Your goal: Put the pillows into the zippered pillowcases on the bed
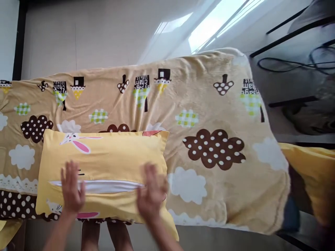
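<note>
A yellow pillow (110, 160) with pink rabbit prints lies on a bed covered by a tan blanket (209, 115) patterned with clouds and dotted brown shapes. A white inner pillow shows through a long slit (104, 185) in the yellow case. My left hand (71, 190) lies flat on the pillow's near left part, fingers stretched out. My right hand (151, 195) rests open on the pillow's near right part, slightly blurred. Neither hand holds anything.
The bed's near edge runs along the bottom, with my legs (104, 233) below it. A second yellow cushion (311, 174) sits off the bed's right end. A dark shelf with cables (295, 64) stands at the upper right. Bright window light falls behind.
</note>
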`<act>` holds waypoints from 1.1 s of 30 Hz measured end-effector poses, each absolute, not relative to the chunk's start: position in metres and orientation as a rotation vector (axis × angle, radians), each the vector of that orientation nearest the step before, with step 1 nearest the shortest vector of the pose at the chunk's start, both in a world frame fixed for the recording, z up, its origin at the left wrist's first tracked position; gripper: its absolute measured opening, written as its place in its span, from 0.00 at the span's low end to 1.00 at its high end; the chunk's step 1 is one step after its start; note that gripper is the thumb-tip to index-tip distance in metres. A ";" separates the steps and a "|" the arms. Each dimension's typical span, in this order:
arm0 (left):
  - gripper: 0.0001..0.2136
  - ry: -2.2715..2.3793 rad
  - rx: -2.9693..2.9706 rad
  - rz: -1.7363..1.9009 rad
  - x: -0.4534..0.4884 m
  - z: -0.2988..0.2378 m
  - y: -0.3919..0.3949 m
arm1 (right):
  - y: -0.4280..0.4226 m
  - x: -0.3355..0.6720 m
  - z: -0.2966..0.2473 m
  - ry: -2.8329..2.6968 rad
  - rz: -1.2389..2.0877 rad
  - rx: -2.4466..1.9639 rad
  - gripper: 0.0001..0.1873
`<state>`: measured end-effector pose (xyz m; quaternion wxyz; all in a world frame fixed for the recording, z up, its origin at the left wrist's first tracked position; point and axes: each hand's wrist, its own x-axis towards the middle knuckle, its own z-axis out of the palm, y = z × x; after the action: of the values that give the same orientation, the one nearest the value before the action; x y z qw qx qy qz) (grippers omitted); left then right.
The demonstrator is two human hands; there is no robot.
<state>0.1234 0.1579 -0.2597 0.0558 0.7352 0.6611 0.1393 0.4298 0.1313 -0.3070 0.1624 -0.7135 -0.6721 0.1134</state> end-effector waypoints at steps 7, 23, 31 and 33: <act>0.31 1.730 2.490 0.199 0.130 -0.318 0.109 | 0.109 0.403 -0.363 -2.284 0.262 -1.670 0.36; 0.07 1.373 2.365 -0.188 0.075 -0.247 0.144 | 0.117 0.427 -0.301 -2.266 0.558 -1.625 0.16; 0.10 1.780 2.518 0.129 0.076 -0.310 0.121 | 0.113 0.420 -0.350 -2.031 0.254 -1.920 0.14; 0.10 1.962 2.459 0.224 0.086 -0.315 0.108 | 0.097 0.388 -0.346 -1.927 0.159 -1.966 0.15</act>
<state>0.0858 0.1084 -0.3147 -0.0061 0.7797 0.6220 0.0711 0.3877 0.0969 -0.3459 0.1906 -0.6999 -0.6860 0.0567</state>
